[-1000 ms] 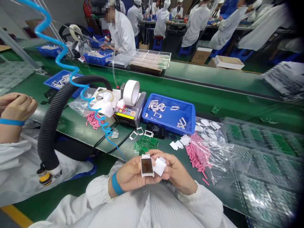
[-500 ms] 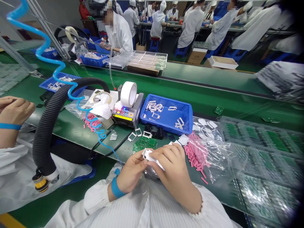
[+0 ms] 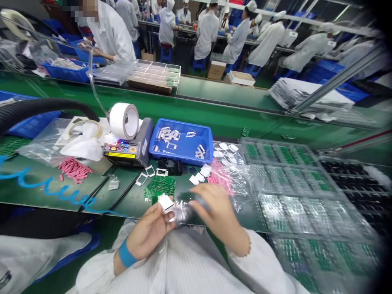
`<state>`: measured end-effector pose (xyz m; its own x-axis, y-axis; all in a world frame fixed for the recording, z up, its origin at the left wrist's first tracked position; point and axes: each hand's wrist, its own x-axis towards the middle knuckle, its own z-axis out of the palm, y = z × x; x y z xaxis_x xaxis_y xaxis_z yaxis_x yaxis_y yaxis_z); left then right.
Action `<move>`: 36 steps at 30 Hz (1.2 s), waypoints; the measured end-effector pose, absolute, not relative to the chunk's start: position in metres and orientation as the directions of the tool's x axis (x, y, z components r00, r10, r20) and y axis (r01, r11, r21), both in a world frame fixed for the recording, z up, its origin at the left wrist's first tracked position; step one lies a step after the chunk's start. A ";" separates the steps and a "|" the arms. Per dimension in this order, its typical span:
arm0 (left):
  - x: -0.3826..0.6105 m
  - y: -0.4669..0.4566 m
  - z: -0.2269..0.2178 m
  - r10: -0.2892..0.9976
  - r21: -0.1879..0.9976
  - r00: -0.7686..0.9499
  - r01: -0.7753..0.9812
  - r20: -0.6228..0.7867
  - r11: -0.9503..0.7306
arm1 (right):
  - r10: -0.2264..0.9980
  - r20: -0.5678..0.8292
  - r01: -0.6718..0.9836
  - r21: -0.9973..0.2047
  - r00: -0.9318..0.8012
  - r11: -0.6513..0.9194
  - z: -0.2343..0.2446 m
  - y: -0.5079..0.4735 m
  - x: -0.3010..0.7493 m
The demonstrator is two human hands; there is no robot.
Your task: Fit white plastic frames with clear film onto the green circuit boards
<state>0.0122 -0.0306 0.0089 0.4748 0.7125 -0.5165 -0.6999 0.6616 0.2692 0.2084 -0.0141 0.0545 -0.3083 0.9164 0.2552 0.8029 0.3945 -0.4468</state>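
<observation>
The fingertips (image 3: 168,216) of the left hand (image 3: 148,233) pinch a white square frame (image 3: 165,203) at lower centre. A crumpled clear film (image 3: 183,212) runs from there to the right hand (image 3: 214,208), whose blurred fingers curl near it; whether they grip it, I cannot tell. A blue wristband (image 3: 125,253) circles the left wrist. Just above the hands lie green circuit boards (image 3: 159,188) and loose pale frames (image 3: 150,170). Farther up, a blue tray (image 3: 180,141) of frames sits beside a tape dispenser (image 3: 128,143).
</observation>
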 end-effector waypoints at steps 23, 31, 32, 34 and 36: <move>0.015 -0.039 0.021 0.816 0.535 0.490 -0.620 -0.307 0.574 | 0.840 0.391 0.618 -0.569 -0.377 0.542 0.054 -0.021 0.226; 0.003 -0.036 0.033 0.858 0.620 0.414 -0.598 -0.304 0.508 | 0.635 0.429 0.534 -0.343 -0.642 0.772 0.088 -0.012 0.179; 0.001 -0.036 0.032 0.862 0.619 0.403 -0.604 -0.306 0.502 | 0.624 0.443 0.532 -0.327 -0.644 0.781 0.088 -0.011 0.177; -0.001 -0.035 0.030 0.870 0.623 0.382 -0.609 -0.313 0.491 | 0.605 0.470 0.522 -0.309 -0.643 0.795 0.086 -0.008 0.172; -0.002 -0.034 0.027 0.874 0.626 0.368 -0.610 -0.319 0.486 | 0.593 0.480 0.498 -0.323 -0.646 0.805 0.083 -0.005 0.165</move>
